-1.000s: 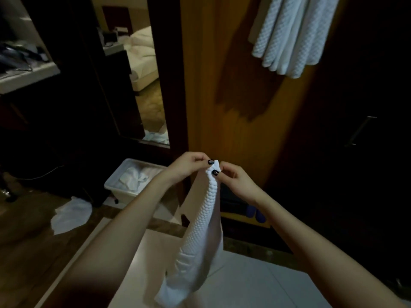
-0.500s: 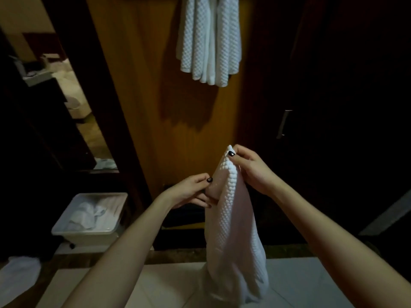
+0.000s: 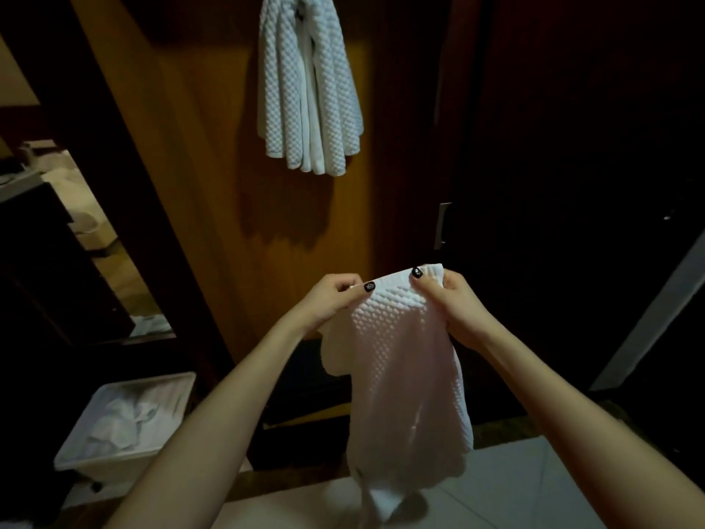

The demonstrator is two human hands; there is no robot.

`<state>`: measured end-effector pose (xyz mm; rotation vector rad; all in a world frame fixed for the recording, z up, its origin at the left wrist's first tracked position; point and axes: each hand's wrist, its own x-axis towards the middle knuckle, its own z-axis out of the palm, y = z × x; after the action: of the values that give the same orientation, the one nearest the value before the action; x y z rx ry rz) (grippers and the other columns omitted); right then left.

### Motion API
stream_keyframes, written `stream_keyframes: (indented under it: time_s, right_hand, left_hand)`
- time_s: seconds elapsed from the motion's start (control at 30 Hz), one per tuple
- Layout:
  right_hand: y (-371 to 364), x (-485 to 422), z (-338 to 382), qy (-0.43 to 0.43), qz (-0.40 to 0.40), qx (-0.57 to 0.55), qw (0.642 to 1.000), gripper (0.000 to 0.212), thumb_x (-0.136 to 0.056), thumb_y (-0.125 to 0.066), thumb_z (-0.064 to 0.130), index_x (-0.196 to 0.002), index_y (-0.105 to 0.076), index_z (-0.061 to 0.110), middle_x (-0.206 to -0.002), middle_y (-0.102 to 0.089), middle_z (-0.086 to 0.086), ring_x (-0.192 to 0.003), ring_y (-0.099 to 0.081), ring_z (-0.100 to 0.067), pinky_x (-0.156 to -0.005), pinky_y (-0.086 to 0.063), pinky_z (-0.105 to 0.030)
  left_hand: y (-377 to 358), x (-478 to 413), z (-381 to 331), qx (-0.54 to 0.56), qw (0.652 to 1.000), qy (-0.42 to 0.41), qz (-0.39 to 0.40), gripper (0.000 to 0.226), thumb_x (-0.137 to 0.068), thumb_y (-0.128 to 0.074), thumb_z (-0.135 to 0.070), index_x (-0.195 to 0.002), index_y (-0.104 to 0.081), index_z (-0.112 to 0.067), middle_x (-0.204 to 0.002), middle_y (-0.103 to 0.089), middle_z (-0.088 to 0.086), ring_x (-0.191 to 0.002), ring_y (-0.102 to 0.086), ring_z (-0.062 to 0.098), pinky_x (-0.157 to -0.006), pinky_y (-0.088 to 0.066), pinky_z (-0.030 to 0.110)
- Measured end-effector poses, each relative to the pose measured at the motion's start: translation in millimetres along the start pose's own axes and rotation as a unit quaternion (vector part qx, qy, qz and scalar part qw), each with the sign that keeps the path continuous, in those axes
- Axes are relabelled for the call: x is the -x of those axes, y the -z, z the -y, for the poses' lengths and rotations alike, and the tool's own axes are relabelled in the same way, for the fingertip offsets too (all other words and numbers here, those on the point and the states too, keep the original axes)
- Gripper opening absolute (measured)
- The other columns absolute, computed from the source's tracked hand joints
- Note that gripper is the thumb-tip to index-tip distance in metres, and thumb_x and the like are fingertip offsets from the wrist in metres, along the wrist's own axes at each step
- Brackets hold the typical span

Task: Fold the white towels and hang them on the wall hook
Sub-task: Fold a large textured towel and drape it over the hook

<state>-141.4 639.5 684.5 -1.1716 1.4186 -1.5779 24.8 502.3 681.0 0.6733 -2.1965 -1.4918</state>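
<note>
**Towel held up by its top edge**

The wall hook is cut off at the frame's top; only hung towels [image 3: 309, 93] show upper centre. Left hand [image 3: 335, 297] and right hand [image 3: 454, 299] each pinch the white towel [image 3: 404, 376] hanging at lower centre. A bin [image 3: 126, 425] sits dim, lower left.

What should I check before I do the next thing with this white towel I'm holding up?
1. Left hand pinches the top edge of the held towel: ok.
2. Right hand pinches the other top corner: ok.
3. Held towel folded flat and even: not ok; it hangs bunched, with a loose flap on the left.
4. Bottom end off the tiled floor: cannot tell.
5. Room on the hook: cannot tell; the hook is out of view above the hanging towels.
</note>
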Motion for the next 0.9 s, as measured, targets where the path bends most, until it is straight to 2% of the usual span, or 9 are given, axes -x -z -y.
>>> stream_keyframes:
  time_s: [0.1,0.17,0.23,0.37,0.47,0.5,0.67,0.77,0.9]
  right_hand:
    - [-2,-2,16,0.028,0.023,0.013,0.999,0.025,-0.099,-0.051,0.022,-0.092,-0.068,0.006,-0.084,-0.071,-0.008,-0.078,-0.069,-0.02,-0.069,-0.055,-0.029]
    - [0,-4,23,0.038,0.029,0.027,0.998,0.024,-0.098,-0.052,0.022,-0.088,-0.067,0.007,-0.08,-0.07,-0.005,-0.075,-0.068,-0.017,-0.067,-0.054,-0.027]
    - [4,-3,24,0.036,0.027,0.036,0.998,0.024,-0.098,-0.052,0.022,-0.087,-0.067,0.006,-0.08,-0.069,-0.006,-0.074,-0.068,-0.016,-0.067,-0.055,-0.027]
    - [16,3,14,0.019,0.0,0.046,0.999,0.027,-0.098,-0.052,0.023,-0.093,-0.066,0.001,-0.084,-0.069,-0.01,-0.077,-0.068,-0.019,-0.069,-0.056,-0.029]
    - [23,9,6,-0.005,-0.004,0.042,0.999,0.026,-0.098,-0.053,0.024,-0.093,-0.067,0.003,-0.083,-0.07,-0.008,-0.075,-0.069,-0.019,-0.068,-0.056,-0.029]
    - [24,11,4,-0.013,-0.005,0.037,0.999,0.024,-0.098,-0.052,0.023,-0.092,-0.067,0.004,-0.082,-0.071,-0.007,-0.075,-0.069,-0.018,-0.067,-0.056,-0.029]
    - [43,16,-3,-0.016,-0.043,0.061,0.997,0.024,-0.098,-0.052,0.024,-0.091,-0.068,0.007,-0.081,-0.073,-0.003,-0.073,-0.07,-0.014,-0.063,-0.055,-0.025]
    - [55,18,-9,-0.002,-0.057,0.106,0.993,0.024,-0.098,-0.053,0.023,-0.086,-0.067,0.008,-0.078,-0.071,0.0,-0.069,-0.068,-0.008,-0.061,-0.051,-0.021]
    - [56,15,-18,-0.022,-0.023,0.094,0.995,0.024,-0.097,-0.054,0.023,-0.091,-0.069,0.004,-0.085,-0.072,-0.006,-0.076,-0.07,-0.016,-0.067,-0.055,-0.025]
  left_hand:
    - [0,3,7,0.015,0.999,0.041,0.033,0.035,-0.094,-0.056,-0.031,-0.08,-0.058,0.0,-0.077,-0.057,0.007,-0.066,-0.056,0.006,-0.067,-0.046,0.015]
    - [2,6,17,0.06,0.992,0.091,0.067,0.03,-0.088,-0.061,-0.034,-0.086,-0.057,-0.004,-0.083,-0.065,0.008,-0.076,-0.066,0.018,-0.083,-0.055,0.036]
    - [4,10,27,0.064,0.985,0.128,0.093,0.024,-0.087,-0.063,-0.032,-0.088,-0.056,-0.009,-0.085,-0.068,0.01,-0.079,-0.069,0.025,-0.086,-0.054,0.046]
    - [-2,19,43,0.022,0.977,0.156,0.141,0.012,-0.093,-0.062,-0.022,-0.094,-0.064,-0.01,-0.076,-0.065,0.004,-0.073,-0.065,0.017,-0.083,-0.057,0.044]
    - [-7,26,52,0.017,0.972,0.171,0.157,0.018,-0.098,-0.055,-0.025,-0.106,-0.062,-0.011,-0.074,-0.064,0.004,-0.066,-0.063,0.014,-0.066,-0.057,0.03]
    - [-8,28,54,0.032,0.974,0.168,0.146,0.022,-0.098,-0.054,-0.027,-0.108,-0.061,-0.01,-0.078,-0.065,0.005,-0.068,-0.064,0.014,-0.066,-0.056,0.028]
    - [2,30,46,0.076,0.99,0.098,0.063,0.014,-0.092,-0.061,-0.015,-0.083,-0.055,-0.007,-0.085,-0.061,0.003,-0.084,-0.062,0.012,-0.089,-0.053,0.037]
    - [2,32,32,0.015,0.995,0.068,0.076,0.017,-0.086,-0.069,-0.014,-0.073,-0.059,-0.009,-0.078,-0.059,0.003,-0.08,-0.058,0.012,-0.077,-0.049,0.025]
    - [-10,27,19,-0.012,0.998,0.02,0.052,0.036,-0.082,-0.074,-0.012,-0.059,-0.046,-0.013,-0.059,-0.05,-0.012,-0.059,-0.049,0.003,-0.058,-0.039,0.013]
